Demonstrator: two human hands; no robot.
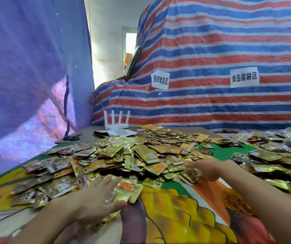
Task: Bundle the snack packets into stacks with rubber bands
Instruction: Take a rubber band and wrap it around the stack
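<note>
A big heap of gold and brown snack packets [146, 152] covers the table. My left hand [95, 199] lies flat with spread fingers on a small pile of gold packets [125, 190] at the heap's near edge. My right hand [206, 169] reaches into the heap from the right, and its fingers hold a gold packet [191, 174]. No rubber band shows in this view.
A bright printed cloth [176, 213] covers the table. At the back stand a white router [117, 121], papers [121, 132] and black scissors [71, 137]. A striped tarp [211, 67] with two paper signs rises behind; a blue tarp [26, 67] hangs on the left.
</note>
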